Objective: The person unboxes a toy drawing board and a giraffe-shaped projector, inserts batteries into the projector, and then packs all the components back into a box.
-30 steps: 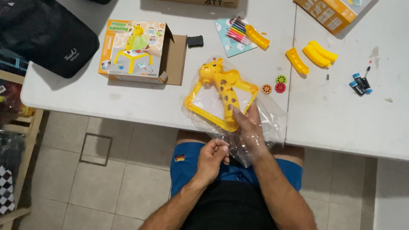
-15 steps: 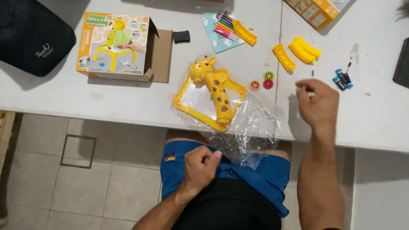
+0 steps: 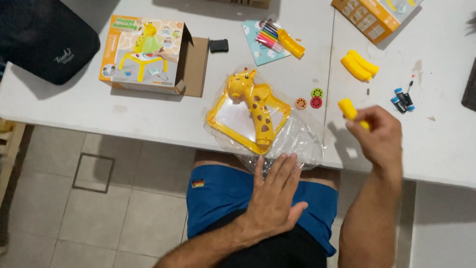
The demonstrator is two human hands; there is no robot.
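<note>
Right hand (image 3: 377, 136) is clenched around a yellow curved leg piece (image 3: 348, 108), held above the white table (image 3: 148, 111), the piece's long axis apparently running from 10 to 4 o'clock, though motion blur limits certainty. Left hand (image 3: 275, 191) lies flat and released, fingers spread on the clear plastic bag (image 3: 302, 144) at the table edge. The giraffe drawing board (image 3: 250, 116) lies at 9 o'clock from the held piece, at 12 o'clock from the nearer left hand.
</note>
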